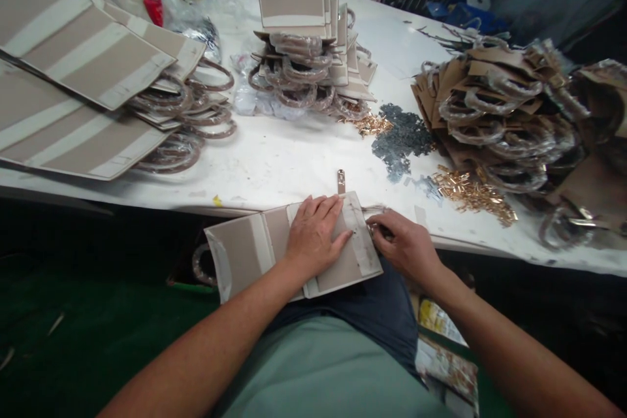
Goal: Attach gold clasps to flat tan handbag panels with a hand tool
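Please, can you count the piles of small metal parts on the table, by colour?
Gold metal parts: 2 piles
Grey metal parts: 1 pile
Total: 3 piles

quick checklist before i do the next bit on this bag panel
Left hand flat on the beige bag panel: ok, pressing it down.
Panel fully on the white table: not ok, it overhangs the edge towards the lap.
Right hand at the panel's right edge: cannot tell what its fingers hold.
Metal-tipped strap past the panel's top edge: cannot tell if it is fixed.
Gold metal fittings in reach: ok, piled to the right.
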{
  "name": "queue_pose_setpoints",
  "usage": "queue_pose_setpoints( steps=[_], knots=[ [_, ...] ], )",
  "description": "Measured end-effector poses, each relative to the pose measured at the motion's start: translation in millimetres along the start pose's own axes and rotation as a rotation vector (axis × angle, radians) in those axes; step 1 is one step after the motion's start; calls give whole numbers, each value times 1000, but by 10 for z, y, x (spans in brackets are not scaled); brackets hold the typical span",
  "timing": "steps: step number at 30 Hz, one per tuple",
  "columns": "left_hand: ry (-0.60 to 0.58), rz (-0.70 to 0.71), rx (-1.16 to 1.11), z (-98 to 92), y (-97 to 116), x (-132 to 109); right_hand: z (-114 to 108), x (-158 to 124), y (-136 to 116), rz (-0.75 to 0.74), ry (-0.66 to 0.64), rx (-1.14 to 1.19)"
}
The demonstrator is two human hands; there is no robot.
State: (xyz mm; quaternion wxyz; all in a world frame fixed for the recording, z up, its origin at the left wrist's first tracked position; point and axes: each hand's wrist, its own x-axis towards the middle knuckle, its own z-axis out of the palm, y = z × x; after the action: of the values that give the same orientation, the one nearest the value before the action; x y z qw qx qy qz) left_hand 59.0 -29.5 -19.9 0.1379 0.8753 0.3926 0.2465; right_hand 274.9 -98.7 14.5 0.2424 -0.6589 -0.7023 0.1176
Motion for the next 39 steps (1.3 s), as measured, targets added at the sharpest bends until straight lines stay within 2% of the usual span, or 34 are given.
queue_pose_setpoints(
  steps=[3,9,13,16,22,27,30,36,39],
  knots=[
    [14,-18,-20,12,9,1,43,-50,-12,-80,-45,-77],
    [-6,-18,-24,19,11,18,57,-46,-67,-88,-114,-101],
    [-10,-24,-20,20,24,32,67,-58,-87,-79,-139,-198],
    [-16,-24,-17,16,31,40,100,-84,-74,-41,-125,-219],
    [-8,-23,-21,23,25,44,138,-84,6,74,-118,-4],
    [-17,-35,-18,49,15,49,151,1,20,212,-147,21],
    [-21,-42,-13,65,20,57,155,37,24,243,-157,41],
    [-9,-42,-4,53,48,52,140,-35,-4,127,-125,-13],
    [-1,-31,-11,40,52,43,168,-113,-56,68,-63,-81]
  ],
)
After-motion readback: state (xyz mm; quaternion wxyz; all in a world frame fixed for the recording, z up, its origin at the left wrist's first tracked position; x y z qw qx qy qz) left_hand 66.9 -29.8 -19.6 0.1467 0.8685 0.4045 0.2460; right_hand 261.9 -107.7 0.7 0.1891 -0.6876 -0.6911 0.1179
